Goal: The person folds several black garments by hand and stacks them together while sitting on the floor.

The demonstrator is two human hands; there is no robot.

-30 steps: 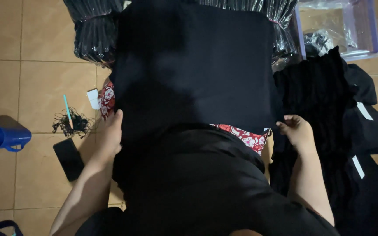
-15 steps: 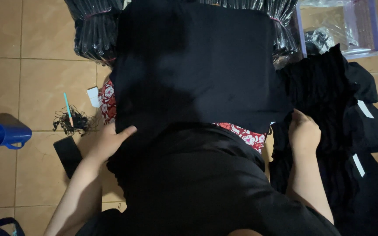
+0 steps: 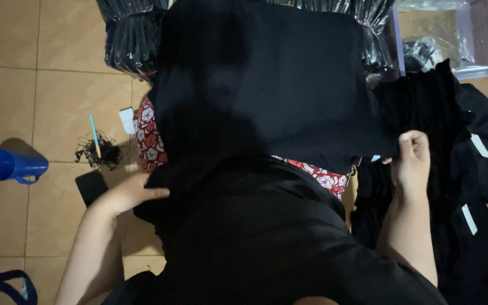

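Note:
A large black garment (image 3: 266,85) lies spread flat over a red floral cloth (image 3: 149,138) on the tiled floor. My left hand (image 3: 128,193) rests at the garment's lower left edge with fingers pointing right onto the fabric. My right hand (image 3: 412,161) pinches the lower right corner of the black garment. My own black shirt hides the garment's near edge.
A heap of black clothes (image 3: 470,169) with white tags lies at the right. Black plastic-wrapped bundles (image 3: 128,39) sit at the back, beside a clear purple bin (image 3: 458,34). A blue mug (image 3: 9,165), a thread tangle with a teal stick (image 3: 96,148) and a black phone (image 3: 90,186) lie left.
My left hand slid down and inward along the garment's left edge. My right hand moved up and right, gripping the corner. The view has shifted slightly.

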